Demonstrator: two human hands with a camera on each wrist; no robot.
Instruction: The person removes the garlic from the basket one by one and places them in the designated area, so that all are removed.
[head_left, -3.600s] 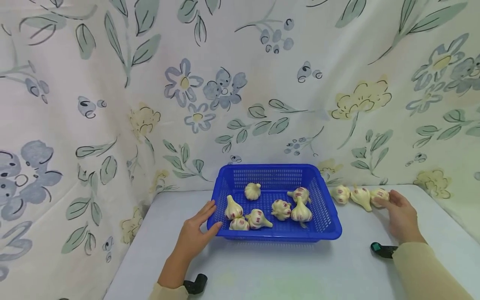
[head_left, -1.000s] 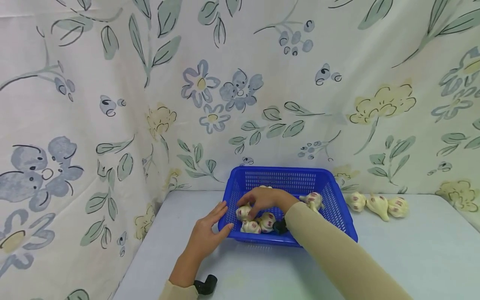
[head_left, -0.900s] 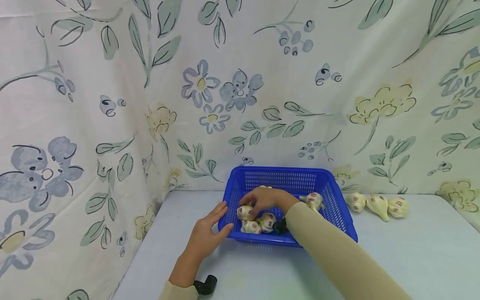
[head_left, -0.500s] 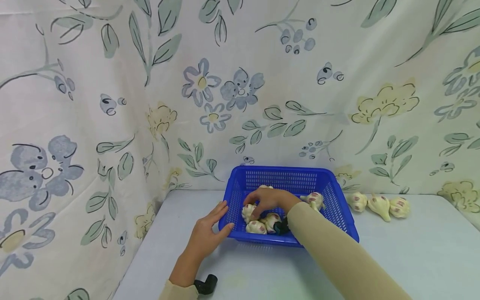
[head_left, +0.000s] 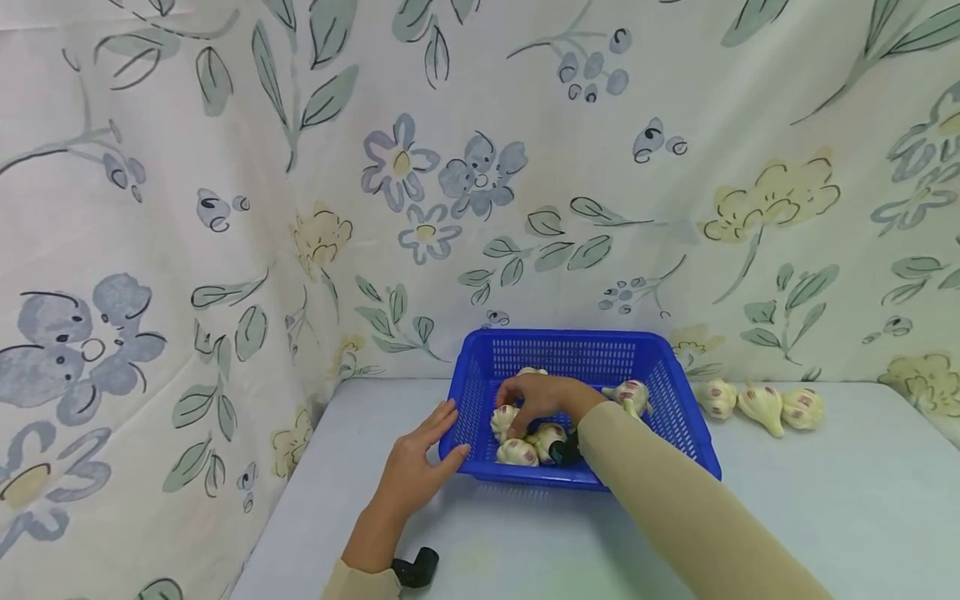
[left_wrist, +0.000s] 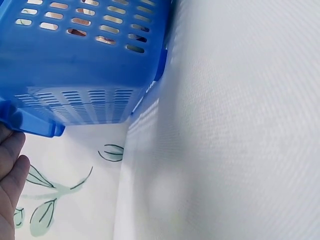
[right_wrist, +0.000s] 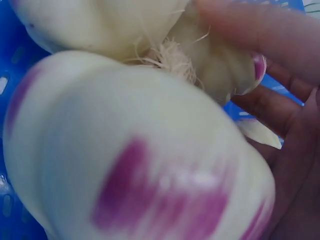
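My right hand (head_left: 543, 396) reaches into the blue plastic basket (head_left: 570, 337), its thumb and fingers curled round a garlic bulb (head_left: 504, 422) at the left side. In the right wrist view that bulb (right_wrist: 220, 62) sits between the fingers, rootlets showing, behind a large purple-streaked bulb (right_wrist: 145, 165). Two more bulbs lie just in front of it, one whitish bulb (head_left: 517, 452) at the near left corner. With fingers spread and fairly straight, my left hand (head_left: 412, 467) touches the basket's left rim. The left wrist view shows its fingertips (left_wrist: 17, 170) right at the rim.
Another bulb (head_left: 532, 371) peeks out behind the right hand, and more garlic (head_left: 628, 395) lies at the basket's right, partly behind the sleeve (head_left: 667, 483). On the white table (head_left: 840, 483) three bulbs (head_left: 763, 407) stand in a row. A floral curtain (head_left: 480, 283) hangs behind.
My right hand has left the rightmost bulb on the table and come into the basket. Over the last second, the gripped bulb and its front neighbours shift slightly right. The left hand stays at the rim.
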